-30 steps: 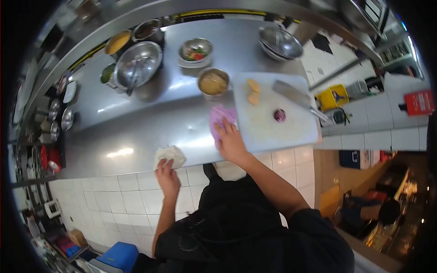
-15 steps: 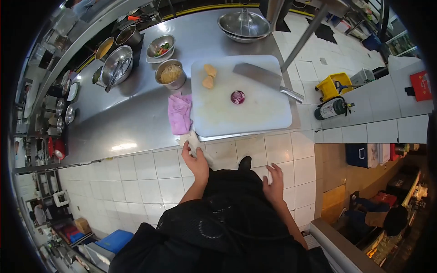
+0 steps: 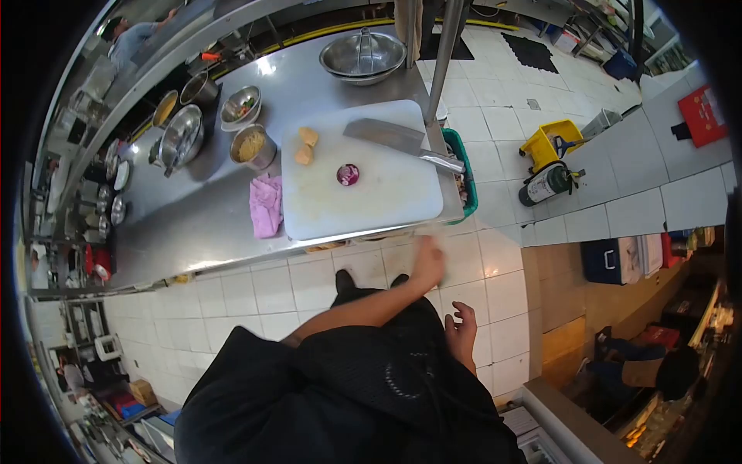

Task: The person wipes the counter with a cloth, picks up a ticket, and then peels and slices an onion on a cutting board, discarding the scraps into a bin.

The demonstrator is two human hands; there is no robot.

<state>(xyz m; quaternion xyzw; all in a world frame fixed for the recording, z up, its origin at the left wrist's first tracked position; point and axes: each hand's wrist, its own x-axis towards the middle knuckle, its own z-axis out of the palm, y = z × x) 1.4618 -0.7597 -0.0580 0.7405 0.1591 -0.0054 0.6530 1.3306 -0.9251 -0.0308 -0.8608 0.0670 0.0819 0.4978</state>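
My left hand (image 3: pixel 429 263) reaches across my body to the front right edge of the steel table, near a green bin (image 3: pixel 470 197). Motion smears its fingers, so what they hold, if anything, does not show. By my right side, my right hand (image 3: pixel 461 329) hangs loosely with fingers apart and nothing in it. On the white cutting board (image 3: pixel 379 209) lie a cut red onion (image 3: pixel 348 175), pale tan pieces (image 3: pixel 306 147) and a cleaver (image 3: pixel 385 135), its handle overhanging the right side. A folded pink cloth (image 3: pixel 266 206) rests left of the board.
A pot of shredded pale food (image 3: pixel 253 147), a bowl of cut vegetables (image 3: pixel 240 106) and a large steel bowl (image 3: pixel 183 138) stand left. Strainers in bowls (image 3: pixel 363 56) sit at the back. A table post (image 3: pixel 444 66), yellow mop bucket (image 3: pixel 553 145) and gas cylinder (image 3: pixel 545 185) are right.
My left hand has swung right from beside the pink cloth to near the bin. The white piece below the cloth is gone from there. My view has shifted right, showing the green bin.
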